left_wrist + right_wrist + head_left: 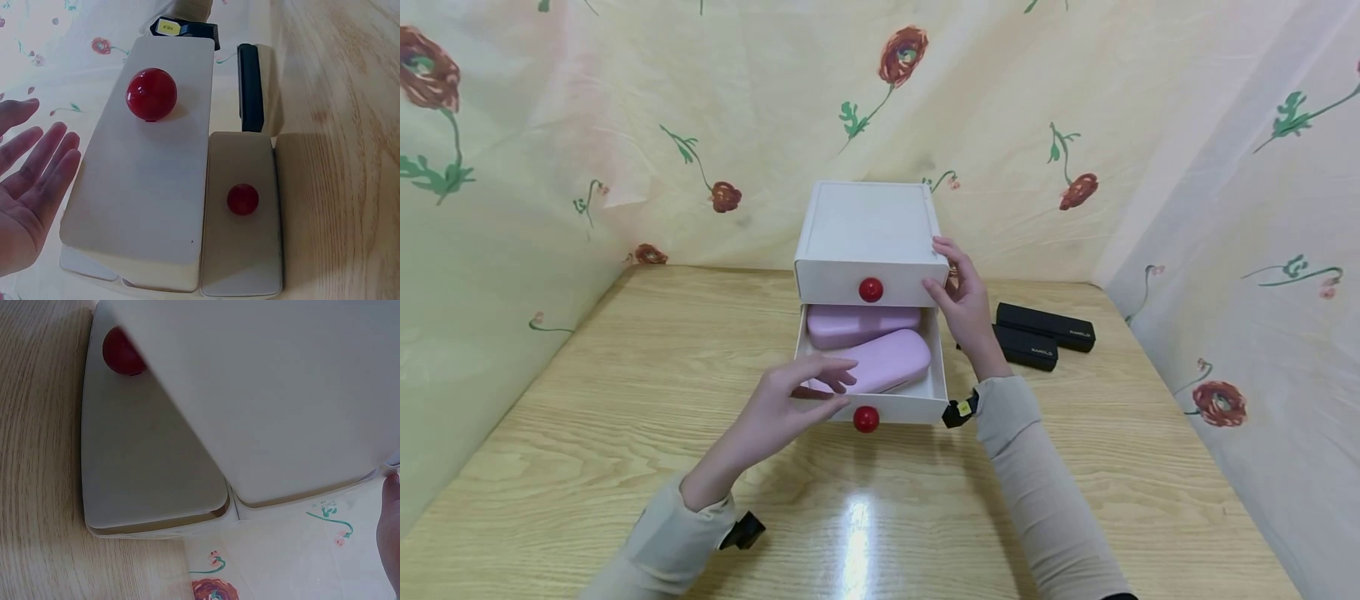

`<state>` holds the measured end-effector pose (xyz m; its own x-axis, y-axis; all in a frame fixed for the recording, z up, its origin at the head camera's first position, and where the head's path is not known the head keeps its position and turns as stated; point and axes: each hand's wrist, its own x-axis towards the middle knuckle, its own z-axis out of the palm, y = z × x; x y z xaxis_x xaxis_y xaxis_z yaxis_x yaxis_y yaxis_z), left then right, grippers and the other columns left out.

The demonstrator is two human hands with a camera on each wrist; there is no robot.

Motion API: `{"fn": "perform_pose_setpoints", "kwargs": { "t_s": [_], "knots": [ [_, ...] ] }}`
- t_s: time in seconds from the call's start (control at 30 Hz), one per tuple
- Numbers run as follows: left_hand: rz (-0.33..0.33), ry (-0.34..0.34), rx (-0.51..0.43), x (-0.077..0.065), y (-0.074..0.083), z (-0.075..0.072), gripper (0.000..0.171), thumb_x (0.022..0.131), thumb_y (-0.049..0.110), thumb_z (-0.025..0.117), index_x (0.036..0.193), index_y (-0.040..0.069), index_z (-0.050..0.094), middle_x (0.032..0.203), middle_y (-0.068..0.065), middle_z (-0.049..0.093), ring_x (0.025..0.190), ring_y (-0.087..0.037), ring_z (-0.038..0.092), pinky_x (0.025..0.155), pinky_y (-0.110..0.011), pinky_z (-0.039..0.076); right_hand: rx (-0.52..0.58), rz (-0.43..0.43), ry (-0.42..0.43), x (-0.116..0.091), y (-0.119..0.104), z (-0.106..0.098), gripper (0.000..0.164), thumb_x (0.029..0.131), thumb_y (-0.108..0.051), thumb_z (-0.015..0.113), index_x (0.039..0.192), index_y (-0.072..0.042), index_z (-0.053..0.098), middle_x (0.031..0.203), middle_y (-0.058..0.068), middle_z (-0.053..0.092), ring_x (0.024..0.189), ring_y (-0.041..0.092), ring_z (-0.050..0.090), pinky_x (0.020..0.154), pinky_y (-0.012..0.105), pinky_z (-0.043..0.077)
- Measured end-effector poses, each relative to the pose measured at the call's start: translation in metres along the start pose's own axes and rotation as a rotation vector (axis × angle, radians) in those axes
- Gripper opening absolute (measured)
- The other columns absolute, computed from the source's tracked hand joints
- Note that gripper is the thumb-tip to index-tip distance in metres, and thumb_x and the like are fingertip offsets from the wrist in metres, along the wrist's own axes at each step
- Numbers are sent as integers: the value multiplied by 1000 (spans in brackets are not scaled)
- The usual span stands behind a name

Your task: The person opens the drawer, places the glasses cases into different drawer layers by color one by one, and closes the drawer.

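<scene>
Beige sleeves [1033, 475] foremost: left hand [786, 407] hovers, fingers loose, above 2 lilac cases [891, 357]; right hand [967, 310] grips the drawer unit [872, 223], seemingly steadying it.

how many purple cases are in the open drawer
2: one purple case at the back, another purple case in front, partly behind the left hand; others may be hidden inside.

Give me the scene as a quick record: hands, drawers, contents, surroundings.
Left hand: over the front of the middle drawer, holding nothing
Right hand: holding the cabinet at its right front corner
Middle drawer: pulled out
Top drawer: closed
Bottom drawer: closed
Contents: two purple cases
Right of cabinet: two black boxes on the table
</scene>
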<state>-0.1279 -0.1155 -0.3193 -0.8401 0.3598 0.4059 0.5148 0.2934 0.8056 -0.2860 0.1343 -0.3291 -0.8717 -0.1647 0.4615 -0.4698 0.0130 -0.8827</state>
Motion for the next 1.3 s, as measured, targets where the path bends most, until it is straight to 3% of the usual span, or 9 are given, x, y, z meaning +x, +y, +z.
{"fn": "perform_pose_setpoints", "kwargs": {
  "t_s": [0.43, 0.8, 1.3],
  "knots": [
    [13, -43, -16, -11, -4, 2, 36, 85, -1, 70, 120, -1, 63, 102, -11, 71, 91, -16, 69, 75, -27, 59, 11, -19, 8, 0, 1, 0, 49, 93, -3, 61, 139, -4, 46, 151, 0, 40, 136, 13, 40, 114, 41, 38],
    [-6, -82, -50, -18, -7, 9, 36, 84, -1, 70, 120, 2, 64, 104, -12, 70, 95, -21, 68, 78, -27, 59, 30, -27, 9, 0, 3, 0, 49, 93, -1, 61, 140, -3, 45, 152, 0, 39, 138, 14, 39, 114, 40, 37],
    [-135, -153, 19, -26, -18, 13, 26, 89, 7, 68, 114, 2, 67, 105, -16, 72, 94, -24, 70, 77, -19, 57, 24, -29, 10, 0, 2, 1, 48, 93, -3, 60, 139, -4, 46, 151, 0, 40, 136, 13, 40, 114, 41, 38]
  ]
}}
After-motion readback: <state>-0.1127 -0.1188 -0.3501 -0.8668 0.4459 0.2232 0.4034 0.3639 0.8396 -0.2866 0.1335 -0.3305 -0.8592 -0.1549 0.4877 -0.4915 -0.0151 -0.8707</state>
